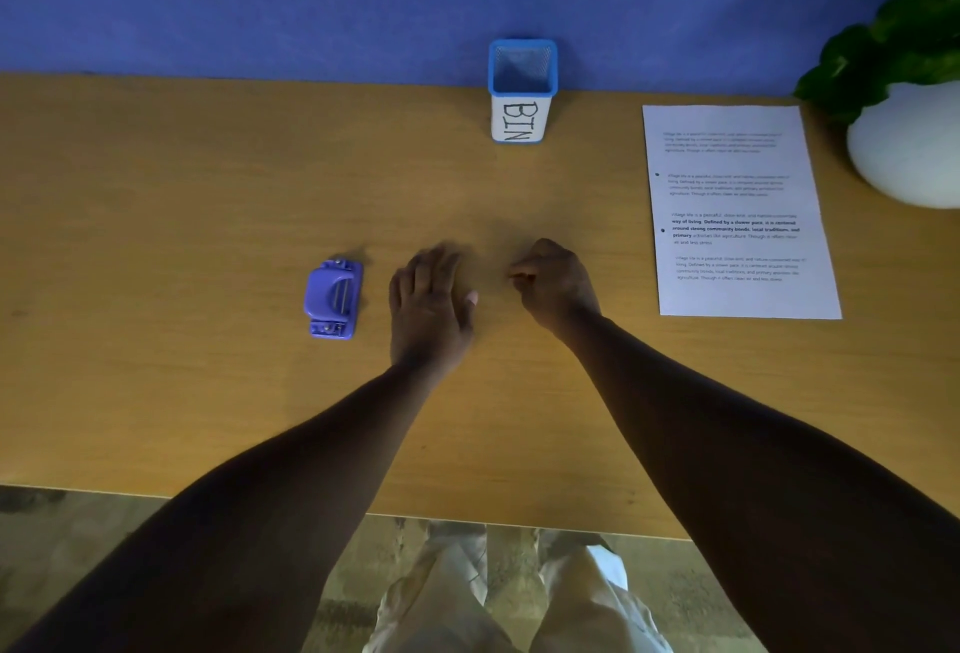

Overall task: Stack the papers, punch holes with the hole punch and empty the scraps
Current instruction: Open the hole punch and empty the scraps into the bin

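Note:
A purple hole punch (333, 299) lies on the wooden table (156, 195), left of centre. My left hand (431, 304) rests flat on the table just right of the punch, fingers spread, holding nothing. My right hand (558, 283) sits beside it with the fingers curled into a loose fist, and nothing shows in it. A printed white paper sheet (737, 210) with two punched holes along its left edge lies flat at the right; I cannot tell whether more sheets lie under it. A blue mesh cup labelled BIN (522, 91) stands upright at the back centre.
A white round pot (909, 143) with a green plant (893, 44) stands at the far right corner, close to the paper. A blue wall runs behind the table. The table's near edge crosses the lower view, with my legs below it.

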A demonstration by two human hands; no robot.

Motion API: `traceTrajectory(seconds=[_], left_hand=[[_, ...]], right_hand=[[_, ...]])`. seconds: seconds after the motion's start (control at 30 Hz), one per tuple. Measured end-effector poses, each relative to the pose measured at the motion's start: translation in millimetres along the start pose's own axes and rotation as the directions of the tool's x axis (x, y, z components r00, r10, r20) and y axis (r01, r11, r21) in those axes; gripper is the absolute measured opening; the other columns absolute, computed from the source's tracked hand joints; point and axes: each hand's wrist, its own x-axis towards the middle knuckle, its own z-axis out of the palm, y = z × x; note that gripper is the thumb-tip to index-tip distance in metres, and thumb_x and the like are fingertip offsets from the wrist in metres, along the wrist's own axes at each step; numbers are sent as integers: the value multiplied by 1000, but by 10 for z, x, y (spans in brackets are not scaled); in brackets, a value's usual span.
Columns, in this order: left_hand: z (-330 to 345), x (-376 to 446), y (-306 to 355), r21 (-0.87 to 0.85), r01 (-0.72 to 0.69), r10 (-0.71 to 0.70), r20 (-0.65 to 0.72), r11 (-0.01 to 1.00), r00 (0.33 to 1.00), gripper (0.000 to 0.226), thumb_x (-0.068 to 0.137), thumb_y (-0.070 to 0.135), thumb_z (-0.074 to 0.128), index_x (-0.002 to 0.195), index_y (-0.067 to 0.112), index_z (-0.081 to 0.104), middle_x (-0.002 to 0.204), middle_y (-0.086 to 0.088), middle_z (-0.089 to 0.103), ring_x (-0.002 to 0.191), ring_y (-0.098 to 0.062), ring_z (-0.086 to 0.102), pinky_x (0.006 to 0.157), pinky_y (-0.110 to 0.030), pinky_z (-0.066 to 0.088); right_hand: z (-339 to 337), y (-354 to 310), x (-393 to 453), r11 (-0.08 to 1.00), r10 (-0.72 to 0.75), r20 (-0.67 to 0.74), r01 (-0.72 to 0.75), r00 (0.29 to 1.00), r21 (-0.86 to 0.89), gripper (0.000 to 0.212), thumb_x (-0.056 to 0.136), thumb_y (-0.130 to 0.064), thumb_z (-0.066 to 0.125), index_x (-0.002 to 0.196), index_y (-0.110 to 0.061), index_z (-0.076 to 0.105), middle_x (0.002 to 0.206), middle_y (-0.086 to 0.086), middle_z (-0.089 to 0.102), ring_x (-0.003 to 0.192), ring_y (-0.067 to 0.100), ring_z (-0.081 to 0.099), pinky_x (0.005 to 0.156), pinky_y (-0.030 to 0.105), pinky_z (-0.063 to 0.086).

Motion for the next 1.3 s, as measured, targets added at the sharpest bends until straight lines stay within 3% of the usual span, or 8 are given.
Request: traceTrajectory(seconds=[0.17,0.27,0.4,0.53,0.67,0.87,1.07,1.3], left_hand=[[18,5,3,9,22,-22,13,1000,1000,56,95,38,51,148,21,40,153,-3,37,143,-25,30,117,-46,24],[21,7,7,4,31,-31,11,1000,999,56,95,38,51,148,22,40,154,-1,37,143,-24,29,119,-45,22],[26,13,15,13,32,-32,12,999,999,56,95,38,50,147,21,40,154,-2,37,144,-24,29,118,-45,22],[3,34,38,7,36,-36,3,999,999,55,94,37,52,145,19,43,150,-5,40,142,-26,33,116,-48,25],[-57,179,86,3,26,-26,9,1000,1000,53,94,36,54,143,17,46,148,-7,44,140,-28,34,115,-47,27],[-232,587,179,-55,11,-12,-21,998,1000,53,96,37,53,144,16,46,149,-3,46,143,-26,33,114,-42,30],[-471,1023,287,-94,-21,16,-57,995,998,52,98,38,50,146,18,43,152,-2,43,143,-23,32,111,-43,36],[-587,1289,320,-119,-17,11,-54,993,999,54,99,38,48,148,18,39,155,-1,38,145,-21,28,111,-44,36]], right_hand=[[4,-24,50,999,2,21,-1,1000,-38,10,88,-9,68,94,-11,76,103,2,62,92,19,62,78,33,53],[39,-28,56,990,-55,28,59,998,-129,10,88,-6,65,94,-5,73,106,8,60,95,23,59,73,27,45],[71,-15,54,961,-138,70,151,988,-233,14,91,-6,61,102,-2,68,114,12,56,104,26,54,80,29,48],[43,-16,102,974,-98,102,117,990,-195,12,92,-7,60,102,-2,66,112,12,55,101,25,56,78,29,47],[-48,-49,149,992,-68,52,73,996,-106,13,94,-7,55,102,-1,63,108,14,56,95,27,58,78,35,50],[-306,-346,369,990,-139,-113,138,984,-14,13,93,-4,56,99,3,65,105,16,60,90,27,61,78,41,54],[-670,-695,801,973,-214,-309,229,927,15,11,93,-5,57,94,0,66,105,16,62,97,26,61,81,36,52],[-935,-925,1345,988,-151,-349,148,925,-34,14,87,3,52,85,-1,66,103,15,61,90,25,60,69,31,46]])
